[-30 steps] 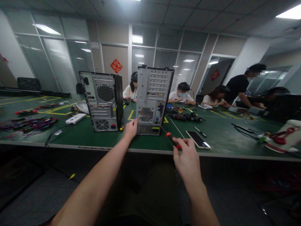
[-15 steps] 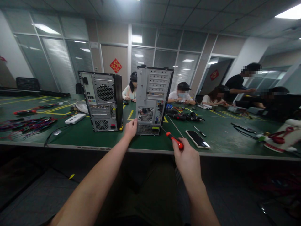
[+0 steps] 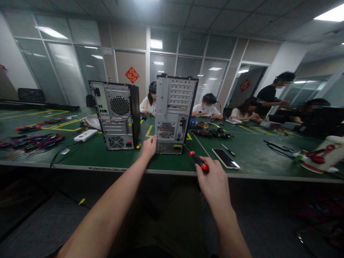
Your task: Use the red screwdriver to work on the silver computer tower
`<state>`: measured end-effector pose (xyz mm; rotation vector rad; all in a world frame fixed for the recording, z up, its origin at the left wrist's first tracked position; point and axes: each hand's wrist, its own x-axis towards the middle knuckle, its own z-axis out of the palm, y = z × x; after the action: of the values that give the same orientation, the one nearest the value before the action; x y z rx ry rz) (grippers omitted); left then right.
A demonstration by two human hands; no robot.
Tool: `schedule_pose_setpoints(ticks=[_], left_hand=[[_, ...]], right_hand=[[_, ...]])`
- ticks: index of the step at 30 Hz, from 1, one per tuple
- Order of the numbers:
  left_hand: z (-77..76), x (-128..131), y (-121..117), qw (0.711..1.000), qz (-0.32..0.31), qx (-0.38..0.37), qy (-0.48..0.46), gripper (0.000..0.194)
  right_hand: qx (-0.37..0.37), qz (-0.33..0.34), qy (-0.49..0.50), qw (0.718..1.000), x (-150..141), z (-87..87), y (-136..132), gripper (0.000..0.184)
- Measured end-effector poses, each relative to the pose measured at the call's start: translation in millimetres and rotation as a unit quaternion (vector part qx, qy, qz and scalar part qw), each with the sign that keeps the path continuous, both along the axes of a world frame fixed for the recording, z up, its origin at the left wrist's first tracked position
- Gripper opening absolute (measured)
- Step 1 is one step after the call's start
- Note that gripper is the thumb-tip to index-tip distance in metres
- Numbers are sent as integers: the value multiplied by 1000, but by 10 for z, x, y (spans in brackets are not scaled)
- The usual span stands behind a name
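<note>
A computer case (image 3: 174, 102) stands upright near the table's front edge, its metal back panel towards me. My left hand (image 3: 149, 146) grips its lower left edge, with the thumb at the back panel and the other fingers mostly hidden. In my right hand (image 3: 213, 175) is a red and black screwdriver (image 3: 198, 160), its handle closed in my fingers. The thin shaft points up and left to the case's lower right edge; whether the tip sits on a screw is too small to tell. A second computer case (image 3: 118, 122) stands to the left, also back towards me.
On the green table (image 3: 185, 165), a phone (image 3: 225, 158) and a pen (image 3: 228, 149) lie right of the screwdriver. A white device (image 3: 86, 135) and a heap of cables (image 3: 29, 143) are at left. Black tools (image 3: 212, 133) lie behind. Several people sit or stand across the table.
The screwdriver's handle has turned slightly in my right hand, with more black showing. My left hand and both cases stay in place. The standing person across the table has shifted a little left.
</note>
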<state>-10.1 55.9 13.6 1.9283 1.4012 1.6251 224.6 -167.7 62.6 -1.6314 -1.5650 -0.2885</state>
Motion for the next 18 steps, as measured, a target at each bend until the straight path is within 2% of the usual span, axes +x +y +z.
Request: schedule_pose_setpoints(ticks=[4, 10, 18], left_hand=[[12, 1, -8, 1000, 6, -6, 4, 59], [12, 2, -10, 1000, 4, -7, 0, 62], [-38, 5, 53, 1000, 4, 1, -5, 64]], right_hand=[[-12, 4, 24, 1000, -9, -3, 17, 36], [-69, -19, 86, 994, -9, -15, 57, 40], [-32, -3, 13, 999, -37, -15, 4, 32]])
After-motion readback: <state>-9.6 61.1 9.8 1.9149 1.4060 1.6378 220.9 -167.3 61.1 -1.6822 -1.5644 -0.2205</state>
